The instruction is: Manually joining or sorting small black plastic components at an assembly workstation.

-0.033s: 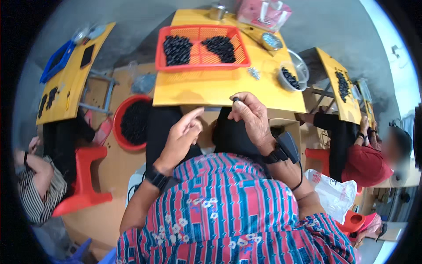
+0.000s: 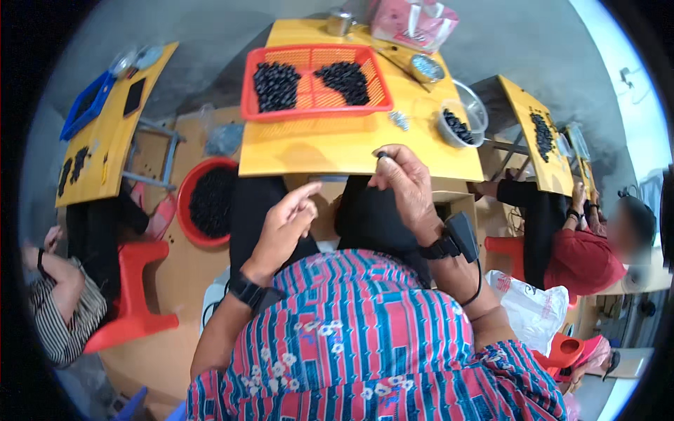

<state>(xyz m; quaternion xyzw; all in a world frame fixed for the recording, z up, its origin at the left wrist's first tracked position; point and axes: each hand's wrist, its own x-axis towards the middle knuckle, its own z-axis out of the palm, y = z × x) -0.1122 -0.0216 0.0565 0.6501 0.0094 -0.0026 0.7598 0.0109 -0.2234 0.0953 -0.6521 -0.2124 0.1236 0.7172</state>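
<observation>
My right hand (image 2: 406, 184) is raised near the table's front edge, with thumb and index finger pinched on a small black part (image 2: 382, 155). To its left, my left hand (image 2: 283, 230) hovers over my lap, apart from the right one. Its index finger stretches toward the right while the other fingers curl in; whatever they may enclose is hidden. On the yellow table (image 2: 316, 151) ahead sits a red-orange basket (image 2: 317, 116) with two heaps of small black parts (image 2: 276, 85). Small silvery pieces (image 2: 399, 121) lie right of the basket.
A clear tub (image 2: 460, 126) of black parts and a bowl of silvery pieces (image 2: 427, 68) stand at the table's right. A red basin (image 2: 186, 210) of black parts is on the floor at left. People sit at side tables, near red stools (image 2: 133, 309).
The view has shifted slightly. My right hand has moved a little right and away from me, still pinching the black part. The left hand keeps nearly the same pose.
</observation>
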